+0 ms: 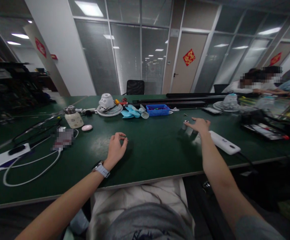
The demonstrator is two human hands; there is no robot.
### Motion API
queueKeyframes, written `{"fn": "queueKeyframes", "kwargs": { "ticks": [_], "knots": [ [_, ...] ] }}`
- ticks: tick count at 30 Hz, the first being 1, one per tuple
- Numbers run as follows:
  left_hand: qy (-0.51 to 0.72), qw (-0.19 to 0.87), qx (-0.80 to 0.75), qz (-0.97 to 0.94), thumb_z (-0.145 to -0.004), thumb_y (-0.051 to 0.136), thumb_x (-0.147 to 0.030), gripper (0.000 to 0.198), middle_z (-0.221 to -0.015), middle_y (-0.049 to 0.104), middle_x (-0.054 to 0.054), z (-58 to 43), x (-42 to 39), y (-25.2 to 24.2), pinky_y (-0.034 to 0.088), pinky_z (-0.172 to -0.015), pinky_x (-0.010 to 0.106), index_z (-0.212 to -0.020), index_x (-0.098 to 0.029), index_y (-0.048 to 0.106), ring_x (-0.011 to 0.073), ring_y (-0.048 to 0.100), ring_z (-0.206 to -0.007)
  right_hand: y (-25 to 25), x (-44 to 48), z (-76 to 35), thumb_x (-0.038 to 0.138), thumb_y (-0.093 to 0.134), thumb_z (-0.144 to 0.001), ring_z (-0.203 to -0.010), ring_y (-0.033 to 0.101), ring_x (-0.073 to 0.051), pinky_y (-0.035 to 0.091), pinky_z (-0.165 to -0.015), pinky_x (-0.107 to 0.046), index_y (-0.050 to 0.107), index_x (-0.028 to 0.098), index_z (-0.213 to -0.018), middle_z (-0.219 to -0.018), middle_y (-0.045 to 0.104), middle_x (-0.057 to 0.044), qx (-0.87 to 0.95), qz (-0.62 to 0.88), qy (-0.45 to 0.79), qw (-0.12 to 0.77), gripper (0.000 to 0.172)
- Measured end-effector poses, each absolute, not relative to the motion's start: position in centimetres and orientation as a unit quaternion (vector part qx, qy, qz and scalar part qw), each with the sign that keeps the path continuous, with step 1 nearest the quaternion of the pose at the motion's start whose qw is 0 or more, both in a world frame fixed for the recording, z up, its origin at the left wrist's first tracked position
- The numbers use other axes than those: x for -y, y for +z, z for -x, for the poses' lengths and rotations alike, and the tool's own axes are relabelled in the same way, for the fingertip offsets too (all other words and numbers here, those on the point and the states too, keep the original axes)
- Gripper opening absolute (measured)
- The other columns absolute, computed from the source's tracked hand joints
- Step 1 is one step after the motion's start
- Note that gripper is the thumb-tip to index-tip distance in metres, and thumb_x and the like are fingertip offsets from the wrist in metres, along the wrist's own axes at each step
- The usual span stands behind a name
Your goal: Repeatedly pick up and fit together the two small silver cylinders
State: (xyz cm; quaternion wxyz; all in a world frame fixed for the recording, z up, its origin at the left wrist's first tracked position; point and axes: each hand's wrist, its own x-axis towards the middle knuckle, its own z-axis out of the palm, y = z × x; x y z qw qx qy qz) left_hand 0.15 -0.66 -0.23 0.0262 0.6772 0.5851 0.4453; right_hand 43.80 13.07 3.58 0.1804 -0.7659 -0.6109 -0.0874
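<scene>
Head view, dark green workbench point(149, 156), glass office partitions point(127, 56), seated co-workers point(257, 81)

A long workbench with a dark green top point(149, 156) fills the near part of the room, its pale edge running across the foreground above a dark floor point(259, 186). Along the far side stands a glass partition point(97, 56) with slatted blinds, broken by a beige door point(186, 63) bearing a red diamond-shaped paper decoration point(189, 57). A black office chair point(135, 87) sits just beyond the bench. To the left rises a white column point(60, 43), and rectangular ceiling lights point(88, 8) shine overhead, reflected in the glass.
</scene>
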Motion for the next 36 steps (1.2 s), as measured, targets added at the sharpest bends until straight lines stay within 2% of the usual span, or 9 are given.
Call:
{"fn": "queueKeyframes", "kwargs": {
  "ticks": [4, 9, 15, 18, 21, 25, 29, 32, 36],
  "knots": [
    [0.442, 0.024, -0.588, -0.677, -0.087, 0.051, -0.028, 0.007, -0.099, 0.066, 0.009, -0.1, 0.6, -0.3, 0.045, -0.089, 0.044, -0.087, -0.022, 0.054, 0.0273, 0.056, -0.100, 2.8, -14.2, -43.2, 0.065, 0.051, -0.084, -0.117, 0.054, -0.032, 0.018, -0.106, -0.057, 0.066, 0.022, -0.126, -0.128, 0.063, -0.015, 0.649, 0.743, -0.078, 0.141, 0.061],
    [0.440, 0.030, -0.590, -0.677, -0.087, 0.052, -0.028, 0.009, -0.097, 0.067, 0.008, -0.1, 0.6, -0.2, 0.045, -0.088, 0.043, -0.093, -0.022, 0.054, 0.0269, 0.056, -0.098, 2.7, -14.7, -43.7, 0.060, 0.058, -0.081, -0.106, 0.062, -0.028, 0.020, -0.106, -0.052, 0.072, 0.024, -0.113, -0.104, 0.074, -0.008, 0.653, 0.738, -0.073, 0.154, 0.050],
    [0.447, 0.023, -0.578, -0.683, -0.086, 0.055, -0.028, 0.011, -0.097, 0.068, 0.007, -0.2, 0.6, -0.3, 0.046, -0.089, 0.042, -0.095, -0.021, 0.054, 0.0257, 0.057, -0.100, 2.9, -13.1, -38.8, 0.063, 0.062, -0.075, -0.100, 0.066, -0.028, 0.016, -0.108, -0.056, 0.075, 0.027, -0.098, -0.084, 0.076, -0.002, 0.749, 0.628, -0.034, 0.210, 0.044],
    [0.454, 0.017, -0.543, -0.706, -0.087, 0.058, -0.033, 0.014, -0.101, 0.068, 0.007, -0.4, 0.7, -0.5, 0.047, -0.088, 0.041, -0.094, -0.021, 0.054, 0.0245, 0.058, -0.101, 2.7, -10.7, -33.2, 0.062, 0.067, -0.073, -0.095, 0.068, -0.025, 0.017, -0.110, -0.054, 0.074, 0.027, -0.100, -0.083, 0.075, 0.000, 0.814, 0.526, 0.043, 0.243, 0.045],
    [0.471, 0.025, -0.494, -0.730, -0.087, 0.061, -0.036, 0.020, -0.099, 0.070, 0.006, -0.8, 1.0, -0.4, 0.046, -0.092, 0.041, -0.098, -0.022, 0.055, 0.0231, 0.062, -0.101, 2.3, -7.8, -27.8, 0.059, 0.072, -0.072, -0.091, 0.068, -0.023, 0.024, -0.108, -0.050, 0.072, 0.025, -0.103, -0.089, 0.075, -0.001, 0.853, 0.424, 0.112, 0.283, 0.046],
    [0.480, 0.066, -0.460, -0.744, -0.085, 0.066, -0.038, 0.029, -0.102, 0.073, 0.006, -1.4, 1.5, -0.1, 0.044, -0.097, 0.044, -0.104, -0.022, 0.053, 0.0240, 0.065, -0.105, 1.8, -4.5, -23.4, 0.047, 0.080, -0.069, -0.093, 0.069, -0.022, 0.032, -0.101, -0.042, 0.062, 0.022, -0.120, -0.090, 0.074, -0.001, 0.867, 0.339, 0.167, 0.324, 0.060],
    [0.483, 0.118, -0.464, -0.734, -0.084, 0.067, -0.038, 0.033, -0.099, 0.075, 0.006, -2.1, 1.4, 0.2, 0.044, -0.098, 0.046, -0.107, -0.022, 0.050, 0.0251, 0.067, -0.106, 1.4, -3.1, -22.0, 0.043, 0.080, -0.071, -0.097, 0.067, -0.020, 0.035, -0.097, -0.037, 0.054, 0.022, -0.130, -0.089, 0.073, 0.001, 0.875, 0.302, 0.182, 0.331, 0.068],
    [0.488, 0.157, -0.459, -0.726, -0.082, 0.069, -0.038, 0.036, -0.096, 0.075, 0.005, -2.7, 0.9, 0.3, 0.048, -0.094, 0.042, -0.108, -0.023, 0.049, 0.0238, 0.069, -0.103, 1.1, -3.0, -21.9, 0.041, 0.080, -0.071, -0.094, 0.067, -0.020, 0.038, -0.093, -0.035, 0.053, 0.022, -0.132, -0.089, 0.072, 0.000, 0.875, 0.300, 0.172, 0.337, 0.069],
    [0.518, 0.136, -0.455, -0.712, -0.079, 0.071, -0.039, 0.032, -0.103, 0.072, 0.007, -2.9, 0.2, 0.7, 0.052, -0.088, 0.036, -0.101, -0.022, 0.055, 0.0211, 0.070, -0.097, 1.1, -3.1, -21.8, 0.043, 0.080, -0.071, -0.091, 0.067, -0.020, 0.040, -0.090, -0.035, 0.053, 0.022, -0.133, -0.089, 0.071, 0.000, 0.876, 0.307, 0.169, 0.330, 0.071]
  ]
}}
